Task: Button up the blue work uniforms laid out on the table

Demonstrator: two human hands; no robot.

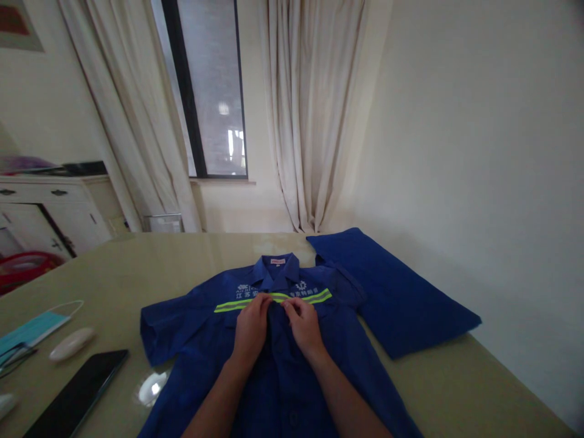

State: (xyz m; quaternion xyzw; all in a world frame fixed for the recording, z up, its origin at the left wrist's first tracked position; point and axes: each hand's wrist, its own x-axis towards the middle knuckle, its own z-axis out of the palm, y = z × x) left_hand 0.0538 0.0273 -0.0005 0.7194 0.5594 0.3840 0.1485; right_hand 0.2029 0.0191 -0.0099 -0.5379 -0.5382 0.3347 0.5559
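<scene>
A blue short-sleeved work shirt (pixel 196 340) lies spread face up on the table, collar pointing away from me. It has a yellow-green reflective stripe and white lettering across the chest. At the front opening, just by the stripe, my left hand (pixel 252 322) pinches the shirt's edge. My right hand (pixel 303 322) pinches the fabric close beside it, fingertips almost meeting the left ones. Whether a button sits between the fingers is hidden. Under the right sleeve side lies a folded blue cloth (pixel 401 298).
On the table (pixel 155 261), left of the shirt, are a black phone (pixel 77 395), a pale oval object (pixel 72 344), a light-blue face mask (pixel 34 331) and dark glasses (pixel 18 358). A wall (pixel 493 182) borders the right side. A white cabinet (pixel 59 207) stands far left.
</scene>
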